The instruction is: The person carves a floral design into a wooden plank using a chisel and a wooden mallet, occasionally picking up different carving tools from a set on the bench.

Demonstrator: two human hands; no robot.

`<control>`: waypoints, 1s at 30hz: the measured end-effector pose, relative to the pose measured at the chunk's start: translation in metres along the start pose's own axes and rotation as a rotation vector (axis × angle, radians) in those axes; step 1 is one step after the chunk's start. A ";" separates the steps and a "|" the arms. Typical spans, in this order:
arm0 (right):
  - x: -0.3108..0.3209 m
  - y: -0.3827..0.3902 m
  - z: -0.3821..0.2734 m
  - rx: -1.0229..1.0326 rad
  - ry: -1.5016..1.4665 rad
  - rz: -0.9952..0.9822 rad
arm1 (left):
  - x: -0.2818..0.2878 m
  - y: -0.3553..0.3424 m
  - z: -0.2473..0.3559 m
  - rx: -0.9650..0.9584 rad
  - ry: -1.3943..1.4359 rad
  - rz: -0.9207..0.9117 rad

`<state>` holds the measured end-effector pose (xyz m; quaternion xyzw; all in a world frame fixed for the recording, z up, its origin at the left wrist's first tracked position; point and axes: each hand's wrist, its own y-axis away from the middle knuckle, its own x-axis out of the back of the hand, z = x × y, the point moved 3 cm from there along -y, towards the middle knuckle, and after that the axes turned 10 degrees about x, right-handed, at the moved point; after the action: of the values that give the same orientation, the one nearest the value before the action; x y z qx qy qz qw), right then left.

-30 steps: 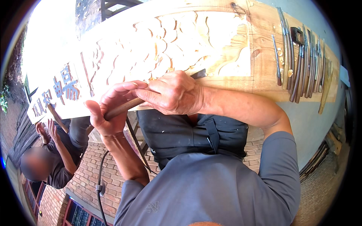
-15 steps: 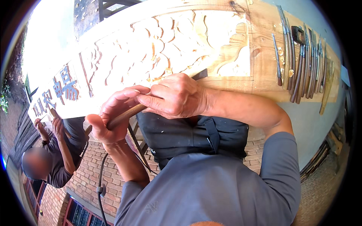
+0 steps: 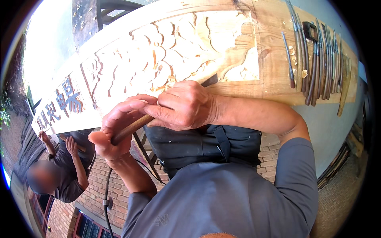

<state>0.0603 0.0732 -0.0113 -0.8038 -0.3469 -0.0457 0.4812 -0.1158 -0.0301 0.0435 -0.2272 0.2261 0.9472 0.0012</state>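
Observation:
A wood chisel (image 3: 137,127) with a round brown handle lies slantwise across both my hands, above the near edge of the carved board (image 3: 274,89). My right hand (image 3: 184,104) wraps round its middle. Past the knuckles its dark flat blade (image 3: 210,80) sticks out over the board's bare margin. The handle's butt end rests in the palm of my left hand (image 3: 121,125), the thumb standing to one side and the fingers curled loosely along the other. The left fingertips reach the right hand. Carved curved relief (image 3: 174,43) with pale shavings lies beyond my hands.
Several chisels (image 3: 317,67) lie in a row at the board's right end, with a black block-like thing (image 3: 310,31) on them. Dark carved characters (image 3: 69,95) mark the left end. There a co-worker (image 3: 65,170) works. A black cable (image 3: 106,194) hangs at lower left.
The board has shifted slightly left and up in the picture. My grip on the chisel looks much the same. The co-worker's hands have moved lower and apart.

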 end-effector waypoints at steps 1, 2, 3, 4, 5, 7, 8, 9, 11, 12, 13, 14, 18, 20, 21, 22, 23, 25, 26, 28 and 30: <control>-0.001 -0.001 -0.001 0.000 -0.005 0.004 | 0.001 0.000 -0.001 0.003 -0.003 0.005; -0.001 -0.002 0.000 -0.006 0.004 0.015 | 0.003 -0.002 -0.002 -0.014 0.011 -0.017; -0.001 -0.002 0.000 -0.012 0.014 0.026 | 0.005 -0.004 -0.002 -0.031 0.024 -0.040; -0.003 0.000 0.002 -0.021 0.010 0.023 | 0.006 -0.007 0.000 -0.007 0.021 -0.049; -0.003 0.002 0.003 -0.022 0.014 0.025 | 0.006 -0.012 -0.001 -0.006 0.020 -0.053; 0.000 0.004 0.005 -0.069 0.047 0.039 | 0.006 -0.024 -0.002 -0.001 0.009 -0.093; 0.002 0.002 0.005 -0.076 0.050 0.017 | 0.006 -0.026 0.000 -0.007 0.026 -0.133; 0.003 0.001 0.006 -0.074 0.052 0.018 | 0.007 -0.026 0.005 -0.009 0.023 -0.134; 0.004 0.000 0.004 -0.049 0.061 0.024 | 0.006 -0.024 0.010 0.035 -0.093 -0.104; 0.004 0.000 0.002 -0.046 0.059 0.021 | 0.005 -0.021 0.008 0.063 -0.090 -0.073; 0.002 0.000 -0.002 -0.016 0.087 0.001 | 0.005 -0.014 0.006 0.086 -0.089 -0.033; 0.002 0.001 -0.003 0.014 0.123 -0.020 | 0.004 -0.006 0.003 0.106 -0.083 0.009; 0.008 0.013 -0.015 0.247 0.188 -0.192 | -0.007 0.038 -0.020 0.229 -0.020 0.147; 0.005 0.020 -0.017 0.340 0.127 -0.256 | -0.023 0.053 -0.033 0.250 0.052 0.210; 0.002 0.023 -0.020 0.421 0.072 -0.321 | -0.027 0.060 -0.041 0.251 0.078 0.218; 0.001 0.022 -0.020 0.427 0.068 -0.320 | -0.033 0.067 -0.045 0.285 0.124 0.202; 0.000 0.022 -0.019 0.391 -0.024 -0.315 | -0.041 0.071 -0.052 0.279 0.180 0.208; -0.001 0.023 -0.016 0.314 -0.206 -0.305 | -0.056 0.073 -0.054 0.230 0.186 0.259; 0.002 0.025 -0.016 0.285 -0.234 -0.348 | -0.062 0.075 -0.057 0.228 0.189 0.258; 0.004 0.026 -0.018 0.281 -0.265 -0.347 | -0.070 0.077 -0.062 0.218 0.209 0.301; 0.006 0.026 -0.019 0.278 -0.297 -0.341 | -0.071 0.078 -0.066 0.217 0.242 0.327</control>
<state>0.0853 0.0534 -0.0182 -0.6576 -0.5472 0.0404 0.5162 -0.0317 -0.1216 0.0550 -0.2981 0.3591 0.8707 -0.1550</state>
